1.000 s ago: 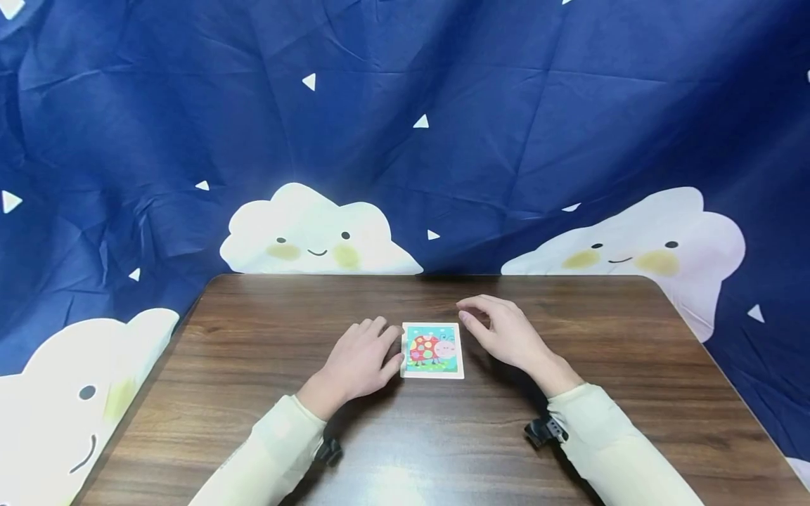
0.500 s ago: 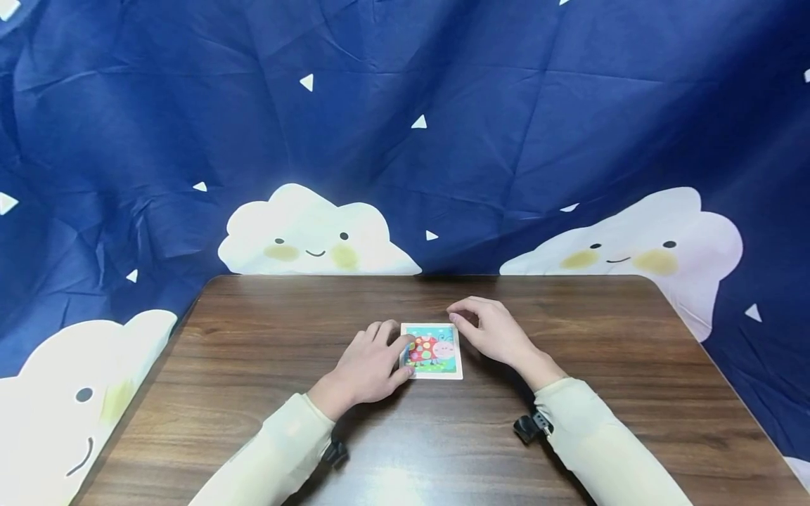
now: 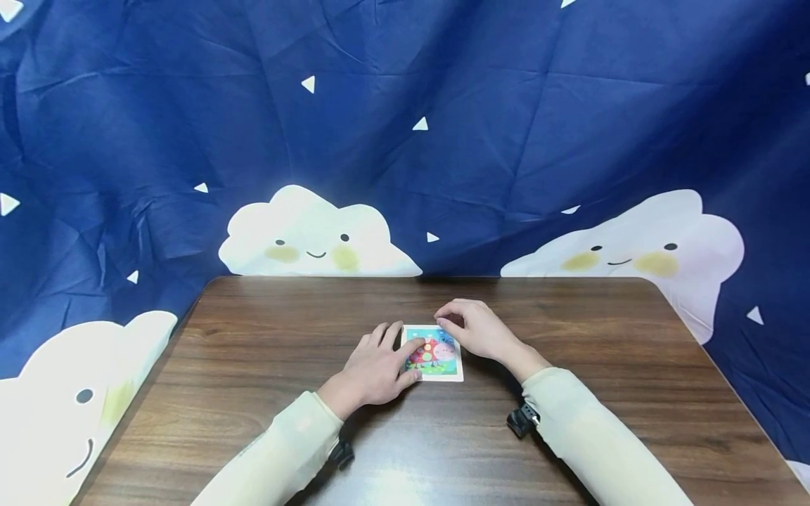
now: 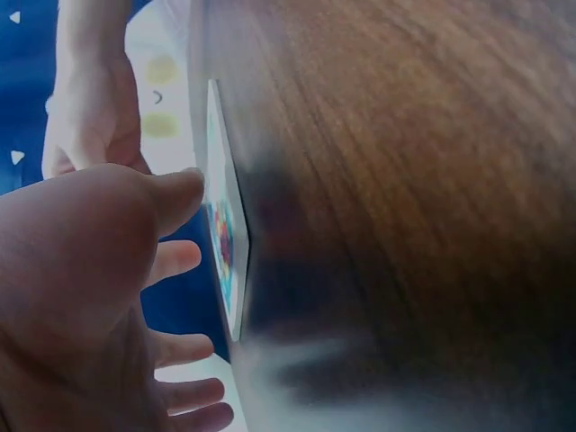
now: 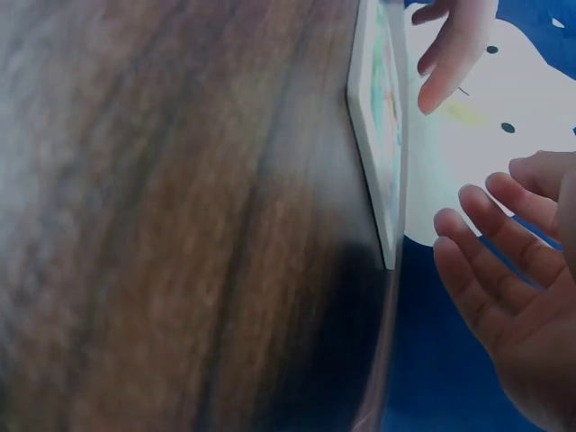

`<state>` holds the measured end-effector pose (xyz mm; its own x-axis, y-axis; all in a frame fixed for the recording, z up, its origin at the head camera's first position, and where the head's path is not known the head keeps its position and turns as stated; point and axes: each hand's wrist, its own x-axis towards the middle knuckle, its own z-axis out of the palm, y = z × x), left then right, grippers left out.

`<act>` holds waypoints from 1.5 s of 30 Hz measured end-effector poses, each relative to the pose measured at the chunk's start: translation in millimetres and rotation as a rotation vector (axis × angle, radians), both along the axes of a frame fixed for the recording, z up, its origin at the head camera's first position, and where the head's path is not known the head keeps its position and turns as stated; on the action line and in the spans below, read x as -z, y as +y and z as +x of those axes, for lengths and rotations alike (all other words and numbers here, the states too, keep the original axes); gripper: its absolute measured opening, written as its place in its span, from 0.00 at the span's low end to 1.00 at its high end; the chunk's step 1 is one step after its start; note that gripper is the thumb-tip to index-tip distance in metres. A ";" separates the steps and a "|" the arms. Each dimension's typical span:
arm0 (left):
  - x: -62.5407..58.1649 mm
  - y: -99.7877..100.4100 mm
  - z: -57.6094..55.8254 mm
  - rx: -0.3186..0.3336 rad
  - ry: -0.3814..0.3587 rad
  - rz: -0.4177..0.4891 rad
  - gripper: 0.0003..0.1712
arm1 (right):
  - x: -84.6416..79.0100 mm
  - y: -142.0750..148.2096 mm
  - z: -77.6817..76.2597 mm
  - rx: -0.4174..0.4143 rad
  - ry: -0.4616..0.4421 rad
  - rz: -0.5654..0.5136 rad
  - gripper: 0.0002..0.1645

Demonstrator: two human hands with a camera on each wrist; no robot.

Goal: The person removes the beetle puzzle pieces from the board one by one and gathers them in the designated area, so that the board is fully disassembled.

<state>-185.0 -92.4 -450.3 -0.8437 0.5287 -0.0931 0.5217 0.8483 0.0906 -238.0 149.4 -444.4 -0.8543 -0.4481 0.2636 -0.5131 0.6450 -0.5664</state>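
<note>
A thin square picture board (image 3: 448, 372) with a white border and a red spotted ladybug on a blue-green ground lies flat on the wooden table. My left hand (image 3: 375, 365) reaches over its left side, index finger and thumb spread across the picture. In the left wrist view the left thumb tip (image 4: 187, 193) is close over the board's face (image 4: 229, 234). At the far right corner of the board hovers my right hand (image 3: 484, 332), fingers loosely bent. The right wrist view shows nothing between the right hand's relaxed fingers (image 5: 486, 270), which are apart from the board (image 5: 373, 135).
The brown table (image 3: 285, 309) extends around the board on all sides, its far edge against a blue curtain (image 3: 443, 140) with printed clouds and triangles. Small black cameras (image 3: 522, 420) sit at both sleeve cuffs.
My left hand has moved right, from beside the board to over its left part. My right hand has come left to the far right corner. The board has stayed in place.
</note>
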 end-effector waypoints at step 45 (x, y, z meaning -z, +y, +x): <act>4.7 -4.5 -7.9 0.043 -0.062 -0.084 0.40 | 7.8 -25.7 -38.9 -0.303 -0.101 0.213 0.10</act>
<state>-192.9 -96.9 -455.0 -0.8114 0.5526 -0.1905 0.5535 0.8311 0.0532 -276.9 123.7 -452.2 -0.6919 -0.7196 0.0582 -0.6466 0.5818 -0.4934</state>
